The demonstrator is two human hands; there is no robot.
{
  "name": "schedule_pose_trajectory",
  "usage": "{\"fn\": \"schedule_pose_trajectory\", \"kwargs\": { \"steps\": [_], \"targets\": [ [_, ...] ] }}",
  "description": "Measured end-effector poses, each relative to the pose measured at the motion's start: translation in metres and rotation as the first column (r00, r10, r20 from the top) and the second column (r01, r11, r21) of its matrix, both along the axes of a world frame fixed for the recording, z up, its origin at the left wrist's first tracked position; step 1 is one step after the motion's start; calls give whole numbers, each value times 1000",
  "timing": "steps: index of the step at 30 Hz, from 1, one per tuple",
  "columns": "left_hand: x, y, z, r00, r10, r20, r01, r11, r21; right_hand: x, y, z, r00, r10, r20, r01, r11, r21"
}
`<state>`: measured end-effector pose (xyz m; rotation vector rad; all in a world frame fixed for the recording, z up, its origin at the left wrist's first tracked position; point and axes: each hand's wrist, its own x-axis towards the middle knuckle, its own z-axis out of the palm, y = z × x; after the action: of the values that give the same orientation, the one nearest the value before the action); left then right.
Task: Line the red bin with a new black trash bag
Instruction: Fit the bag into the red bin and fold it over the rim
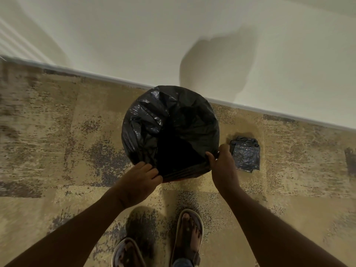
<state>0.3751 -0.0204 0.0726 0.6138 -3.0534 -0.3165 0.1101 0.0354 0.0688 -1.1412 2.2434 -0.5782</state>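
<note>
My left hand (141,175) and right hand (221,160) each pinch the black bag (154,120) at the near edge of the bin, which stands by the wall (173,35). I think I should pull down evenly, so it grips the rim.

Mottled tan floor (57,132): bag-covered bin (169,130) by the wall; folded black bags (245,154) just right; sandalled feet (189,236) near.

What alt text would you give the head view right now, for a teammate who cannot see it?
Both hands, left hand and right hand, grip the near edge of a black trash bag spread over a round bin by a white wall. A folded black bag lies on the patterned carpet to the right; sandalled feet show below.
</note>
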Motion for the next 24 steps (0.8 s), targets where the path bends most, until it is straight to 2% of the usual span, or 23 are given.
{"fn": "schedule_pose_trajectory", "kwargs": {
  "steps": [2,5,9,12,15,17,19,20,21,22,23,24],
  "targets": [
    [-2,3,0,1000,-16,-9,16,1000,1,4,3,-1,998,34,47,-35,999,5],
    [1,6,-2,1000,-11,-26,10,1000,-18,10,9,-4,998,55,35,-55,998,-11],
    [15,13,-10,999,48,-12,-48,999,-14,12,17,-5,995,-57,77,61,997,-50],
    [24,20,-14,986,159,56,-163,984,77,19,21,-7,968,-187,165,193,981,-25],
    [22,24,-15,936,352,22,-348,912,218,27,18,-7,921,-329,208,340,940,-18],
    [16,29,-14,843,538,-14,-488,776,399,30,14,-8,887,-396,236,410,912,-13],
    [9,35,-13,675,738,8,-611,553,567,32,11,-9,864,-441,240,457,889,-10],
    [7,38,-13,537,842,54,-644,367,671,34,11,-10,859,-456,234,471,882,-10],
    [4,38,-12,370,917,148,-606,117,787,36,10,-10,855,-467,226,481,876,-9],
    [0,36,-8,224,939,262,-481,-127,867,38,10,-10,849,-477,225,491,871,-5],
    [-1,34,-7,110,928,357,-352,-299,887,42,10,-10,839,-489,239,502,865,9],
    [-4,31,-5,37,907,420,-287,-393,874,43,10,-10,821,-506,262,518,855,30]
  ]
}}
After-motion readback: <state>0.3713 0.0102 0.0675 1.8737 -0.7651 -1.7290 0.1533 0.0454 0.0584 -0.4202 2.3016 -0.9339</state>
